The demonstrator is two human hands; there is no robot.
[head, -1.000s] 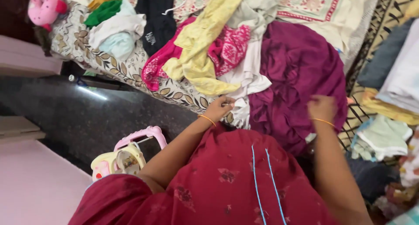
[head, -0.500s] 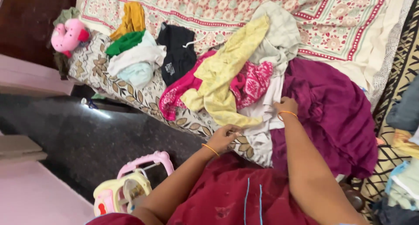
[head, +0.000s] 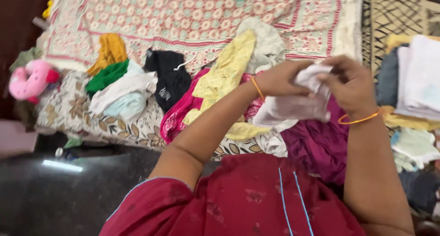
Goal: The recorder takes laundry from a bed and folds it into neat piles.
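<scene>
A small white garment [head: 293, 105] is lifted above the bed, gripped by both hands. My left hand [head: 279, 78] pinches its left part, and my right hand [head: 350, 85] holds its upper right edge. Both wrists carry orange bangles. Under the hands lie a purple garment [head: 316, 144], a yellow garment [head: 224, 75] and a pink patterned one [head: 176, 117], heaped on the patterned bedspread [head: 192, 16].
At the bed's left sit a black garment [head: 169, 82], a green, white and mustard pile [head: 117, 85] and a pink soft toy [head: 30, 80]. Folded clothes [head: 419, 80] are stacked at the right. A dark polished floor [head: 55, 190] lies below the bed edge.
Both hands have risen from the pile near the bed edge and lifted the white garment up. The view has shifted, so the toy and left pile sit further left.
</scene>
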